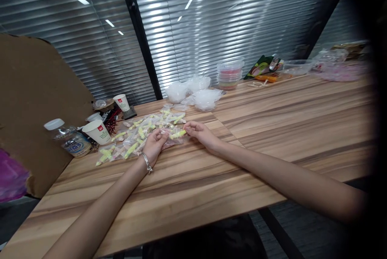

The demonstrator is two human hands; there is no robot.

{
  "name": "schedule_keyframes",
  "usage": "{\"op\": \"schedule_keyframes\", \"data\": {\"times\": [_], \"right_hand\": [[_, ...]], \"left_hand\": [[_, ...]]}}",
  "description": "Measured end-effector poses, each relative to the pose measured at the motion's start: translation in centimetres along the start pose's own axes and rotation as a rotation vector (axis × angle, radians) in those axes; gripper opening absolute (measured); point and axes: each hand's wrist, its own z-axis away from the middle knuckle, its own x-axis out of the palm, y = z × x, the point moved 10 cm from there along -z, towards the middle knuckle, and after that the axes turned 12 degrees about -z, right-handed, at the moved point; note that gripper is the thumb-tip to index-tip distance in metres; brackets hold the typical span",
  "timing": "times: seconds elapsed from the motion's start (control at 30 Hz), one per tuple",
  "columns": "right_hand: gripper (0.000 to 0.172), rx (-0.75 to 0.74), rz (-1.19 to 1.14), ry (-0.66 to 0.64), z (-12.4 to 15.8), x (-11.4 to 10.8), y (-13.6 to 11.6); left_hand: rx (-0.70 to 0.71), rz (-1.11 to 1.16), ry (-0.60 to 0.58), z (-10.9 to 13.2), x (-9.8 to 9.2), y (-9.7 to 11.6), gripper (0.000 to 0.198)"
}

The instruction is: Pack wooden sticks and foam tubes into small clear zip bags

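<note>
My left hand (155, 144), with a silver bracelet at the wrist, pinches the left side of a small clear plastic bag (174, 140) low over the table. At the bag's right end the fingertips of my right hand (198, 132) are closed by a yellow-green piece (178, 134). Whether that piece lies inside the bag or on it I cannot tell. Behind and left of my hands spreads a pile of similar clear bags (131, 140) with yellow-green and pinkish pieces in them.
Paper cups (97, 132) and a clear bottle with a white lid (71, 140) stand at the left by a cardboard sheet (39, 101). White plastic bundles (205, 98) and stacked clear tubs (229, 74) are at the back. A green packet (260, 67) lies farther right.
</note>
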Motion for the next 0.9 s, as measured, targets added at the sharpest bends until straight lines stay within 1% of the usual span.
{"op": "schedule_keyframes", "data": {"times": [0.1,0.23,0.3,0.43,0.6,0.7,0.8,0.9], "right_hand": [[0.027,-0.041,0.076,-0.021,-0.1,0.1,-0.3],[0.033,0.065,0.042,-0.055,0.2,0.7,0.8],[0.034,0.089,-0.003,-0.058,0.4,1.1,0.9],[0.033,0.083,-0.022,-0.072,0.7,1.5,0.4],[0.031,0.068,-0.010,-0.095,0.6,1.6,0.3],[0.029,0.031,0.051,-0.113,0.5,1.7,0.1],[0.028,-0.004,0.100,-0.061,0.5,1.3,-0.2],[0.028,-0.021,0.072,0.019,0.3,0.4,-0.2]], "left_hand": [[0.007,0.013,0.010,0.0,-0.2,0.2,0.030],[0.009,0.036,-0.016,0.1,-0.1,0.4,0.026],[0.004,0.037,-0.039,0.1,0.1,0.5,0.026],[0.002,0.031,-0.069,0.1,0.4,0.3,0.027],[0.035,-0.025,-0.077,0.0,0.5,0.3,0.030],[0.039,-0.049,-0.083,0.2,0.7,0.6,0.031],[0.044,-0.057,-0.094,0.5,1.0,1.2,0.039],[0.088,-0.055,-0.110,1.0,1.4,2.0,0.061]]}}
